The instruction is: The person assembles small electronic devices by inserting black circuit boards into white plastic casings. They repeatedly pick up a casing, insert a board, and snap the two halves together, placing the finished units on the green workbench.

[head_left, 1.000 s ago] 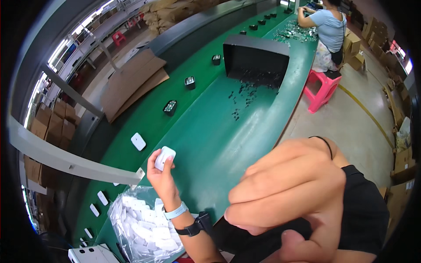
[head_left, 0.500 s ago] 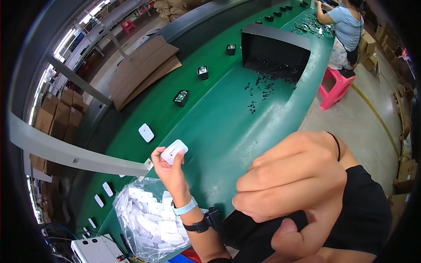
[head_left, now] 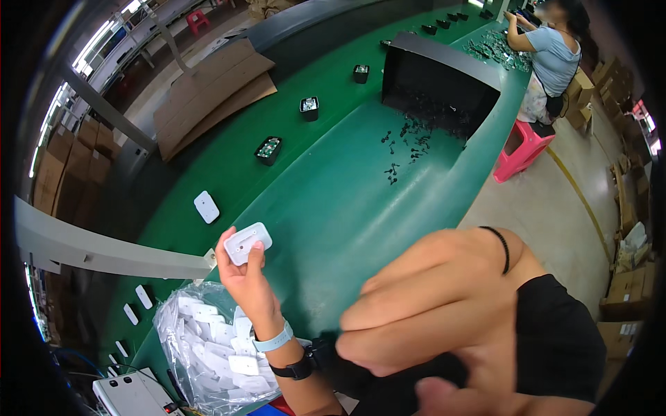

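Note:
My left hand (head_left: 251, 288) pinches a white plastic cover (head_left: 243, 237), thumb on its recessed face and fingers behind it. The cover is a rounded rectangle with a slot and small holes, held above the near bench edge. Close to the camera, my right hand (head_left: 430, 298) has its fingers curled in; anything inside them is hidden. Below my left hand lies a clear plastic bag (head_left: 165, 324) full of similar white covers. Another white piece (head_left: 206, 206) lies on the green conveyor belt (head_left: 236, 187), left of my left hand.
A black bin (head_left: 440, 52) lies on its side on the bench (head_left: 340, 187), small black parts (head_left: 416, 139) spilling out. Black trays (head_left: 268, 150) with small parts stand along the belt. A grey metal bar (head_left: 125, 239) crosses at left. A person (head_left: 555, 52) works at far right.
My left hand has tilted the cover so its recessed face shows more fully. Both hands appear farther left as the view shifts. The cover stays in my left hand; my right fingers remain curled.

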`<act>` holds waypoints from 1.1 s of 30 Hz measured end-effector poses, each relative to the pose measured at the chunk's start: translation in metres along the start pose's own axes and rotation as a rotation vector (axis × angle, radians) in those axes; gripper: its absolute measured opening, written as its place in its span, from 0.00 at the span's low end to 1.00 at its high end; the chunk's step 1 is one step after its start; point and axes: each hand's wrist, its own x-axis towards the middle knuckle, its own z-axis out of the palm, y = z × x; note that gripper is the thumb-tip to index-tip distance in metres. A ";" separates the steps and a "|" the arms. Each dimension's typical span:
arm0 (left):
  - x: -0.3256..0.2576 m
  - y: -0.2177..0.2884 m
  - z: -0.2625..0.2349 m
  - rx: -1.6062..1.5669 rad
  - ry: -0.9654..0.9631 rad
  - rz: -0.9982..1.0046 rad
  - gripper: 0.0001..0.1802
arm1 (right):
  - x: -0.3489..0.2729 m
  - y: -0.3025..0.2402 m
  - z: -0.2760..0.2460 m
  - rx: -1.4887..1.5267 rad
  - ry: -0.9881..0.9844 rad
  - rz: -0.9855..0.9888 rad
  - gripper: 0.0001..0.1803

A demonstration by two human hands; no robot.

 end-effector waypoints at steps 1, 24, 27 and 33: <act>0.001 0.002 -0.004 0.006 0.002 -0.018 0.24 | 0.002 0.009 0.001 -0.034 -0.090 0.007 0.15; -0.005 -0.005 0.009 0.005 -0.169 0.002 0.25 | -0.030 0.227 0.077 -0.095 0.187 -0.105 0.19; -0.006 -0.004 0.010 0.026 -0.164 0.012 0.25 | -0.028 0.227 0.077 -0.138 0.187 -0.139 0.19; -0.007 -0.005 0.009 0.081 -0.162 -0.014 0.24 | -0.029 0.222 0.070 -0.135 0.103 -0.002 0.17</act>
